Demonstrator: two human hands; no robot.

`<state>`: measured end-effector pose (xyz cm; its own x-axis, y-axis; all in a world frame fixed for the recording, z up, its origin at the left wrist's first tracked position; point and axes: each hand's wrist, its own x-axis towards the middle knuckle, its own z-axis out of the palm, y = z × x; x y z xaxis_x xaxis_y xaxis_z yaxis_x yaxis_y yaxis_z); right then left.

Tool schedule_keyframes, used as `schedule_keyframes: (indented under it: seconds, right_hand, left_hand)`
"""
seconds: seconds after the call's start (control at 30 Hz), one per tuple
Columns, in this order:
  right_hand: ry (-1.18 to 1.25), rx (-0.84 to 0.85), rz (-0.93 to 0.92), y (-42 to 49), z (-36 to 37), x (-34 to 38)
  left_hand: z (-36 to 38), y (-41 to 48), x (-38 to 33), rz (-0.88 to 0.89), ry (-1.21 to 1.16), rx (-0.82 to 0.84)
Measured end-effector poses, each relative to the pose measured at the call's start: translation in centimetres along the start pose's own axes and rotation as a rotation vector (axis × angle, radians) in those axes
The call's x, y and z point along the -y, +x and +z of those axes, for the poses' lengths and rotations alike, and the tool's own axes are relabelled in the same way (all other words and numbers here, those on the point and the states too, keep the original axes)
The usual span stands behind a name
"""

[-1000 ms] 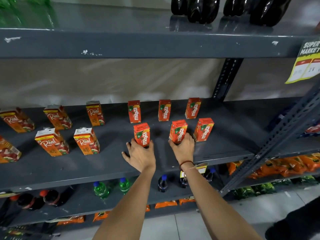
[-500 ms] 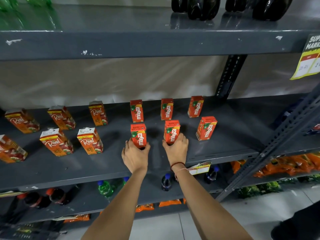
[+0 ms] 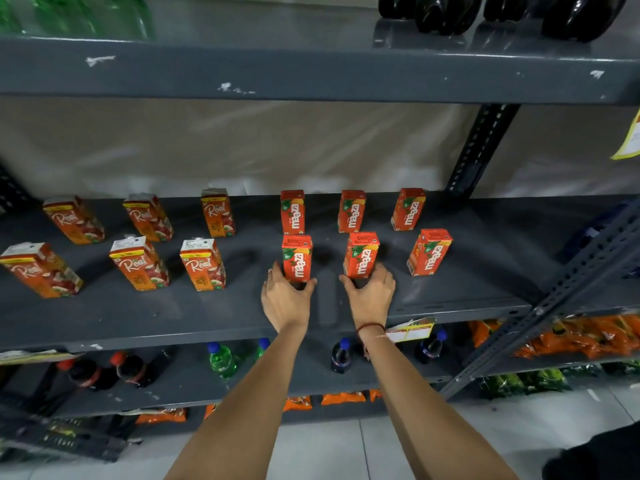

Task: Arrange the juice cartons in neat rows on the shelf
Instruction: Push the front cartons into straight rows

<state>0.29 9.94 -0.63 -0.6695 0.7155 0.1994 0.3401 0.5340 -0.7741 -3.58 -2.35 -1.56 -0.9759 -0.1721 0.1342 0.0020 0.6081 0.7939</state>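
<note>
Squaring: front-row Maaza cartons on the shelf [image 3: 207, 317], faces forward.
Left hand [image 3: 285, 301]: cupping front-left carton [image 3: 297, 258] at its base.
Right hand [image 3: 370, 296]: cupping middle carton [image 3: 361, 254], slightly tilted.
Tip: slide low, match the spacing to the back row [image 3: 351, 211].

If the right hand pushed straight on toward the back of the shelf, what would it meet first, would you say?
The right hand already cups a front-row Maaza carton. Straight on, that carton would probably run into the back-row Maaza carton behind it, though depth is hard to judge.
</note>
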Motion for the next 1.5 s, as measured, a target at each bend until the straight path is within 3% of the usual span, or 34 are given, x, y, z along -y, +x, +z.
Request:
schedule_keyframes:
  seconds: [0.13, 0.23, 0.33, 0.43, 0.6, 0.7, 1.1, 1.5]
  right_hand:
    - [0.207, -0.186, 0.003, -2.6, -0.1, -0.1]
    - [0.256, -0.227, -0.115, -6.3, 0.4, 1.7]
    - [0.292, -0.058, -0.252, -9.7, 3.2, 4.9]
    - [0.299, 0.172, -0.271, -12.1, 7.0, 9.0]
    - [0.231, 0.308, -0.091, -13.4, 11.7, 14.4]
    - [0.098, 0.273, -0.099, -13.7, 13.5, 15.4]
    - [-0.037, 0.161, -0.144, -13.6, 15.7, 15.6]
    - [-0.005, 0.193, -0.1, -13.6, 15.3, 16.0]
  left_hand:
    - [-4.4, -1.3, 1.8, 0.017, -0.234, 0.053]
    - [-8.8, -1.8, 5.0, 0.088, -0.277, -0.089]
    - [-12.6, -0.9, 8.3, 0.091, -0.267, -0.309]
    - [-15.4, 1.1, 10.0, -0.003, -0.244, -0.44]
    - [-17.1, 5.4, 12.3, -0.139, -0.156, -0.308]
    - [-16.8, 7.1, 13.2, -0.117, -0.098, -0.242]
    - [-17.4, 8.9, 14.3, -0.077, 0.062, -0.264]
    - [-17.8, 8.7, 14.3, -0.074, 0.069, -0.22]
